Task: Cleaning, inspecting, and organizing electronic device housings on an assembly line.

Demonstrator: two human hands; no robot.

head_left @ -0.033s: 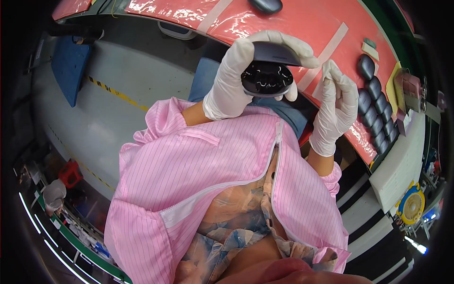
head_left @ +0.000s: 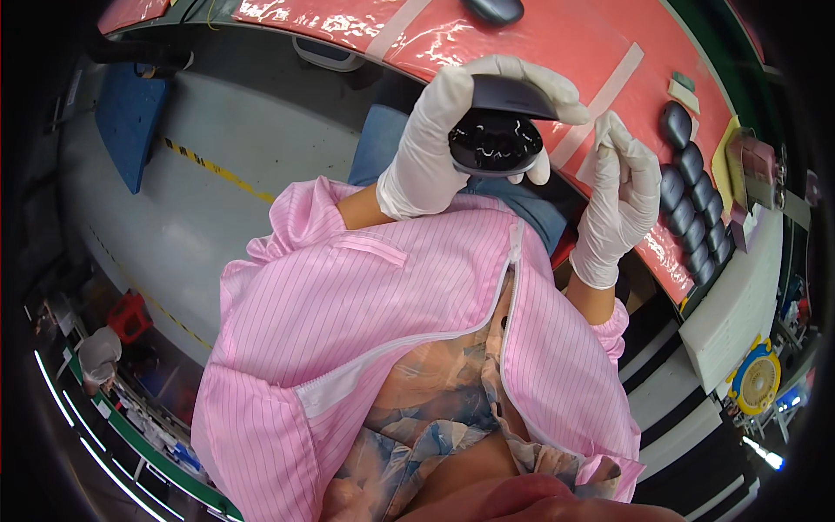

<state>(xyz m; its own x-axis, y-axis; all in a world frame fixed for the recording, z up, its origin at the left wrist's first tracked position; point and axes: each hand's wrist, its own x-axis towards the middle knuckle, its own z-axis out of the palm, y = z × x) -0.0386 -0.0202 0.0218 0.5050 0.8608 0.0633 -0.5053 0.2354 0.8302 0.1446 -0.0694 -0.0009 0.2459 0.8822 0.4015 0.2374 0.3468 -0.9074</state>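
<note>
In my gloved left hand (head_left: 435, 143) is a dark earbud charging case (head_left: 497, 146) with its lid raised. My thumb and fingers wrap around its left side and over the lid. Its inside is glossy black with bright reflections; I cannot tell whether earbuds sit in it. My gloved right hand (head_left: 619, 187) is just right of the case, apart from it, with thumb and fingertips pinched together. Whatever the pinch holds, possibly something thin and white, cannot be told from the glove.
A red-covered table (head_left: 600, 52) with pale tape strips lies ahead. Several dark rounded cases (head_left: 687, 204) stand in rows at its right, and a single dark case (head_left: 493, 9) lies at the far side. A yellow-and-blue fan (head_left: 755, 378) and a blue panel (head_left: 130, 126) are farther off.
</note>
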